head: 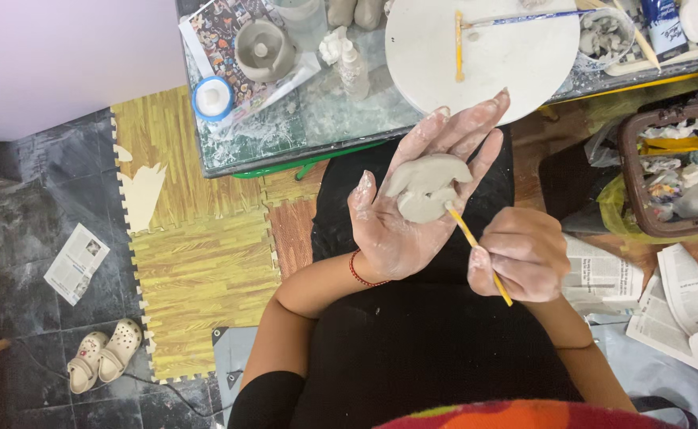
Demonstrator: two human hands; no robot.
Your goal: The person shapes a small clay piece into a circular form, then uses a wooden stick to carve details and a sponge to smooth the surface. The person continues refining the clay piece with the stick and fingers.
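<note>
Nearest the lens: left hand (412, 202), palm up, fingers spread and clay-smeared, cradling a flat grey clay piece (426, 188), smooth and matte, long axis running across the palm. Just right and below: right hand (524, 256), fingers pinched shut around a thin yellow wooden stick (476, 242), tip touching the clay's lower right edge, shaft slanting down toward the wrist. Beyond, on the tabletop (317, 127), left to right: blue-rimmed tape roll (212, 98) near the front-left corner, grey clay cup (263, 49), small spray bottle (354, 70), round white board (492, 52) overhanging the front edge.
</note>
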